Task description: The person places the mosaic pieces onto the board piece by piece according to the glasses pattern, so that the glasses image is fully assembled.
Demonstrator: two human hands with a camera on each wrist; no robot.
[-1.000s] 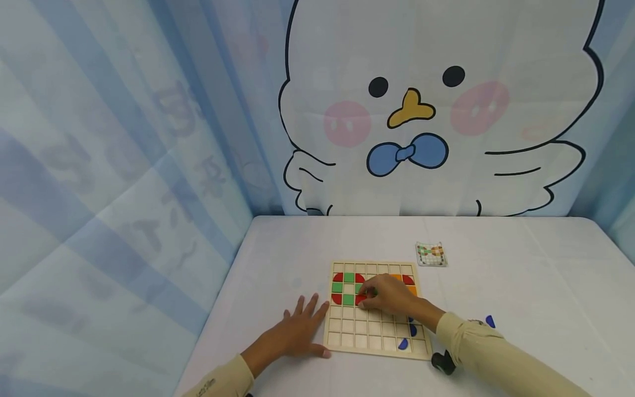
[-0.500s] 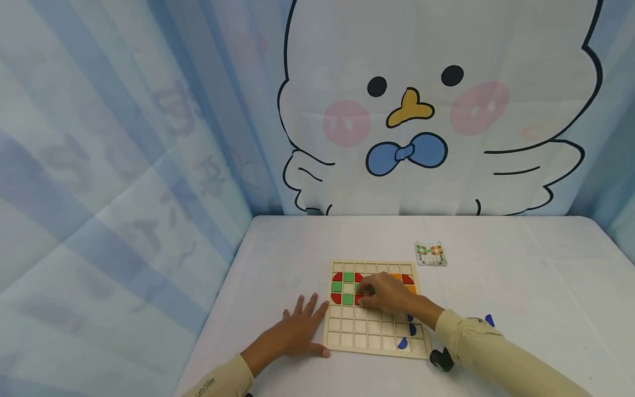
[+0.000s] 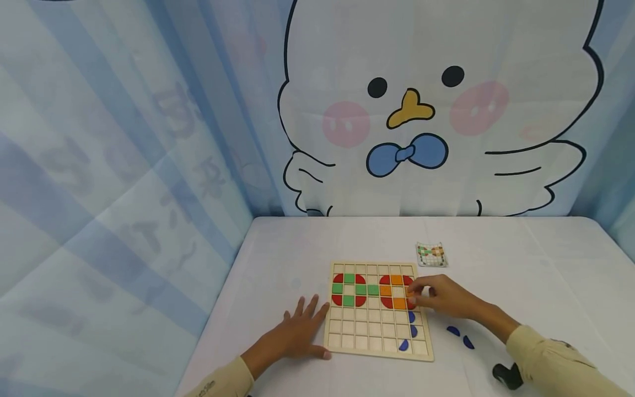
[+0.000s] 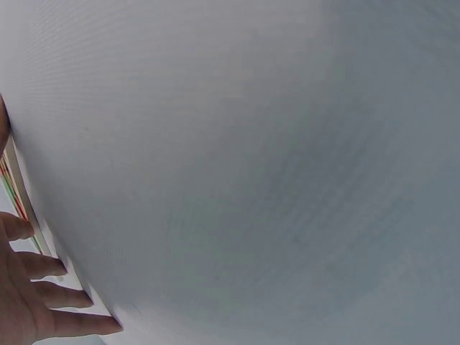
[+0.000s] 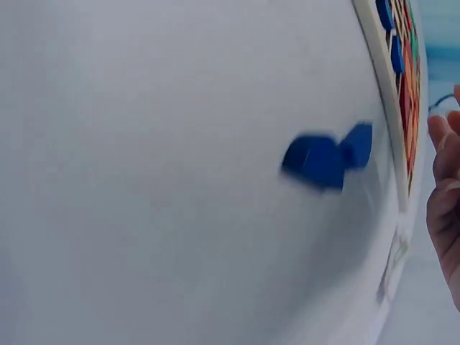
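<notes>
A wooden grid board [image 3: 364,330] lies on the white table. On it, red quarter-round pieces and green squares make a left group, and red pieces with orange squares [image 3: 399,303] a right group. One green square [image 3: 373,289] sits between them. My right hand [image 3: 448,296] is over the board's right edge; its index finger and thumb, spread apart, touch the pieces around an orange square [image 3: 410,294]. The fingertips partly hide these pieces. My left hand [image 3: 300,330] lies spread on the table, its fingertips at the board's left edge. The left wrist view shows its fingers [image 4: 61,295] straight.
Blue half-round pieces [image 3: 414,331] lie on the board's lower right. Two more blue pieces [image 3: 468,342] are on the table under the right forearm. A small pattern card [image 3: 431,255] lies behind the board. A printed curtain [image 3: 407,193] hangs behind the table.
My right hand has moved right, from the left group of pieces to the right group, uncovering the middle of the board and two blue pieces on the table. My left hand has stayed still.
</notes>
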